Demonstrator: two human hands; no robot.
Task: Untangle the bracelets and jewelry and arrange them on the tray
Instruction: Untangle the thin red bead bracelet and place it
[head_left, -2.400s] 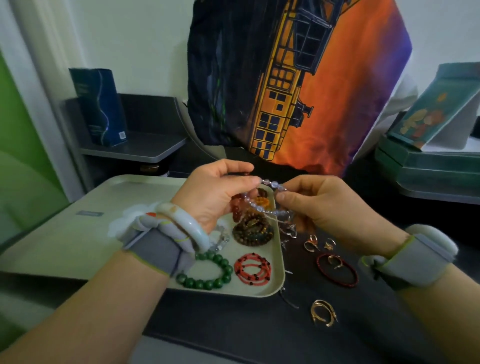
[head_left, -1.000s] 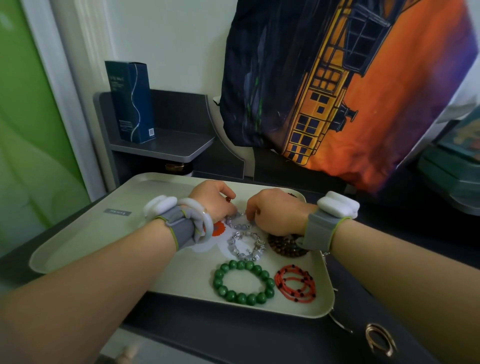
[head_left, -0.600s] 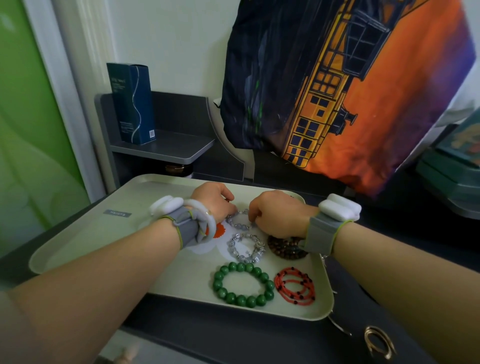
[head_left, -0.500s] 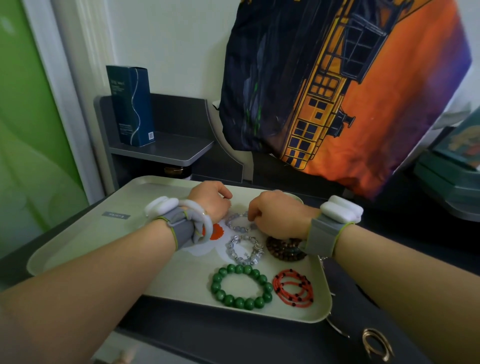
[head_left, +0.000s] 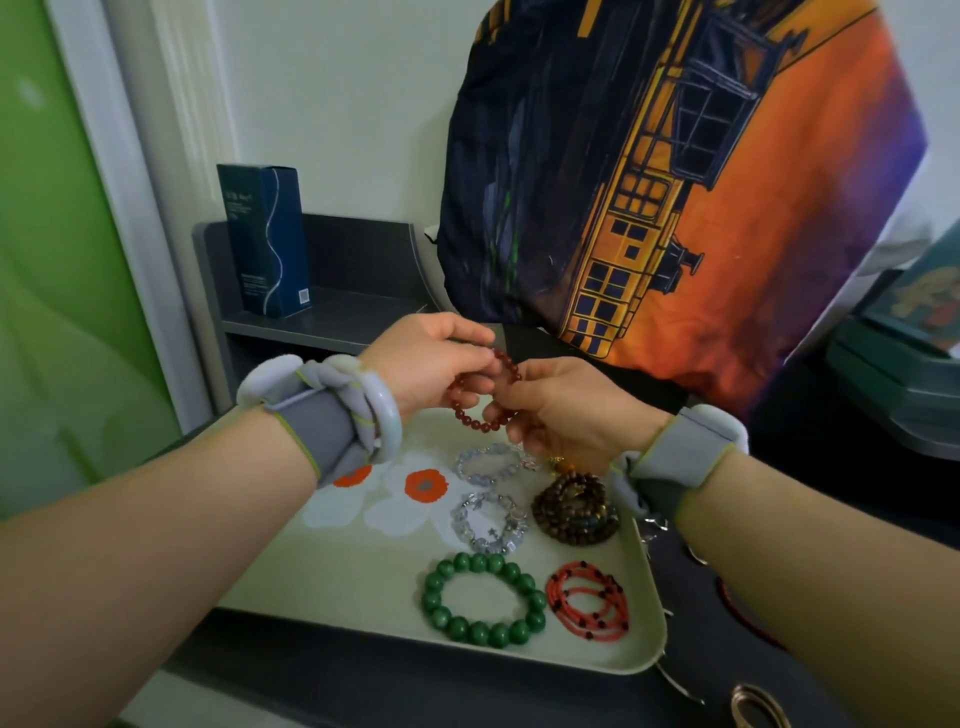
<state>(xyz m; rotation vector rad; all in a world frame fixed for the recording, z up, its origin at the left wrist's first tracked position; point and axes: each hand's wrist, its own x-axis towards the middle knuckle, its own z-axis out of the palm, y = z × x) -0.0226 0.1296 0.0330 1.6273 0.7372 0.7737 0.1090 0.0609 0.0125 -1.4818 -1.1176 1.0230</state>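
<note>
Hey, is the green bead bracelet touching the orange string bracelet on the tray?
Apart. The head view shows a strip of bare tray between the green bead bracelet and the orange string bracelet.

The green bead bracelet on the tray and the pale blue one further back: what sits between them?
In the head view, a clear crystal bracelet with silver charms lies between the green bead bracelet and the pale blue bead bracelet.

Dark blue box (head_left: 265, 239): small print and QR code, too blurred to read.
</note>
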